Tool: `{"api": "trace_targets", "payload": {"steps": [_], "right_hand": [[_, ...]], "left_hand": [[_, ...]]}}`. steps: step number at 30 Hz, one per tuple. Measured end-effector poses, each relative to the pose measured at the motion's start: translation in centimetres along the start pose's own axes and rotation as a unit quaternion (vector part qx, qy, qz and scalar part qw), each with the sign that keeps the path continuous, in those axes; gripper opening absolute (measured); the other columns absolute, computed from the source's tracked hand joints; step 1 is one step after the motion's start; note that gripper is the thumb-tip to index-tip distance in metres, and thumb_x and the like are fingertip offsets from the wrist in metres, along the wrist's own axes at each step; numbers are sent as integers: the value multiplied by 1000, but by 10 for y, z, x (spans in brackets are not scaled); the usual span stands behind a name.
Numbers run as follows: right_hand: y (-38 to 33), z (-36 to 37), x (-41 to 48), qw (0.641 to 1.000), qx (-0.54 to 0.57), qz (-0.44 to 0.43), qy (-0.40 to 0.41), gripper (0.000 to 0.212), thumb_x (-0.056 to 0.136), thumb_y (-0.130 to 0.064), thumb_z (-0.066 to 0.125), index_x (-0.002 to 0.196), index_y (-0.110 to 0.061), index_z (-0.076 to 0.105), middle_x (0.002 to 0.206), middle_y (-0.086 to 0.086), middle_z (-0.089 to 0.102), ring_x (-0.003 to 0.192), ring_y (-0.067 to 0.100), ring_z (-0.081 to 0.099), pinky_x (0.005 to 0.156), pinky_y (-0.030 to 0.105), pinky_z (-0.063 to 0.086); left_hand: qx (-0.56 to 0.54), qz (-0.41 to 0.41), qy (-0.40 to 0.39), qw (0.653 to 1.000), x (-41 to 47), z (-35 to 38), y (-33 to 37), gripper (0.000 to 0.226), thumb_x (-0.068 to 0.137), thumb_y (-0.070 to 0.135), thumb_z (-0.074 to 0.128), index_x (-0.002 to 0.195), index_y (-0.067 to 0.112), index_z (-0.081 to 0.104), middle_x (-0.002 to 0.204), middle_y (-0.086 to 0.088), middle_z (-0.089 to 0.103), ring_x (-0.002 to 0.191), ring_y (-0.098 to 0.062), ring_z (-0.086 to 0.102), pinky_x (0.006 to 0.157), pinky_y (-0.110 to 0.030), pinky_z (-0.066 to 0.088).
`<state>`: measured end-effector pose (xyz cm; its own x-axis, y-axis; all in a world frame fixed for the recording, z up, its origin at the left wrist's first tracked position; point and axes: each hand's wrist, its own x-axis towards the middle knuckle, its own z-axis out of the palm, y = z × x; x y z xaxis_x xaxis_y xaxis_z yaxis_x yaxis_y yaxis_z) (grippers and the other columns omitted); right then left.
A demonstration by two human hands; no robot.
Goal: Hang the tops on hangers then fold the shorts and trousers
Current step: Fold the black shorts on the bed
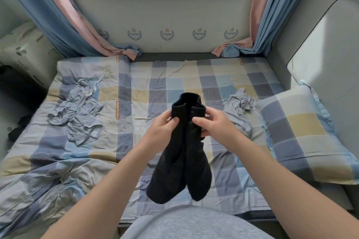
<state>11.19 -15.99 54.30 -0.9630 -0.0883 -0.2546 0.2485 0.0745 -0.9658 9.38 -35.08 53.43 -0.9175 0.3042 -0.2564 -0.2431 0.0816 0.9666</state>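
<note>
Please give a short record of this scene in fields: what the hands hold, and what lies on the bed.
held item: black socks, a pair, hanging above the checked bed
left hand: pinches one cuff
right hand: pinches the other cuff
left garment: grey-blue, crumpled, on the bed
right garment: grey-blue, crumpled, next to the pillow
</note>
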Motion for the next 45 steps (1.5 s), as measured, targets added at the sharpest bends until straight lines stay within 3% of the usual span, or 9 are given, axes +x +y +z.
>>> {"api": "trace_targets", "payload": {"steps": [4, 10, 13, 18, 22, 26, 30, 40, 45], "right_hand": [[-13, -1, -5, 996, -69, -60, -24, 15, 95, -8, 64, 96, -20, 73, 88, -9, 73, 85, 4, 67, 74, 18, 52], [-19, -5, -13, 980, -146, -130, -30, 48, 88, -5, 52, 80, -45, 77, 100, -8, 56, 89, 1, 56, 82, 16, 43], [-12, -18, -12, 978, -137, -144, 58, 29, 81, -22, 61, 103, -38, 72, 117, -8, 57, 107, -1, 56, 95, 29, 45], [6, -34, -3, 996, -80, -7, -38, 98, 69, -47, 78, 153, -41, 27, 159, -16, 32, 144, 0, 28, 114, 30, 27], [20, -24, 6, 990, 27, 53, -125, 49, 83, -14, 77, 129, -17, 63, 122, 4, 72, 116, 18, 67, 87, 23, 54], [42, -10, 21, 994, -65, 78, -45, 23, 86, -6, 75, 109, -5, 73, 105, 14, 76, 99, 26, 72, 82, 34, 60], [61, 6, 40, 990, -112, 83, 1, 16, 84, -6, 76, 100, -4, 74, 95, 11, 75, 87, 20, 70, 85, 41, 57], [15, 7, 98, 971, -227, -36, 59, 20, 84, -11, 76, 103, -14, 71, 97, 2, 73, 97, 25, 68, 91, 46, 54], [-10, 1, 101, 954, -272, -89, 89, 21, 86, -15, 74, 106, -9, 69, 97, 6, 72, 95, 26, 65, 88, 43, 52]], "left_hand": [[-19, 29, -70, 997, -6, 0, 7, 38, 83, 2, 63, 119, 15, 58, 99, -2, 72, 96, -15, 70, 78, -26, 55], [69, 91, -37, 993, -5, 1, 6, 48, 75, 18, 76, 121, 19, 61, 111, -4, 71, 106, -20, 68, 94, -52, 55], [50, 102, -15, 993, 0, -4, 6, 37, 82, 14, 64, 119, 18, 65, 112, -6, 72, 111, -23, 66, 100, -53, 51], [-36, 46, -87, 995, 4, -20, 7, 43, 75, 2, 56, 113, 18, 69, 104, -4, 73, 102, -18, 68, 85, -28, 54], [-31, -10, -84, 996, 12, -25, -5, 42, 74, -3, 53, 113, 8, 63, 101, -11, 68, 95, -19, 67, 82, -28, 55], [140, -61, -59, 987, 21, -33, -35, 33, 94, -4, 46, 118, 16, 57, 112, -12, 65, 106, -28, 63, 94, -44, 51], [247, -70, -41, 966, 29, -40, -59, 29, 91, 20, 61, 118, 29, 54, 105, 4, 66, 96, -14, 65, 85, -38, 54], [314, 20, 70, 947, 91, -58, -26, 19, 91, 8, 62, 100, 25, 57, 92, 8, 64, 90, -21, 63, 65, -26, 43], [323, 95, 95, 937, 102, -63, -6, 26, 88, 4, 62, 110, 19, 61, 105, -1, 63, 97, -23, 59, 82, -31, 45]]}}
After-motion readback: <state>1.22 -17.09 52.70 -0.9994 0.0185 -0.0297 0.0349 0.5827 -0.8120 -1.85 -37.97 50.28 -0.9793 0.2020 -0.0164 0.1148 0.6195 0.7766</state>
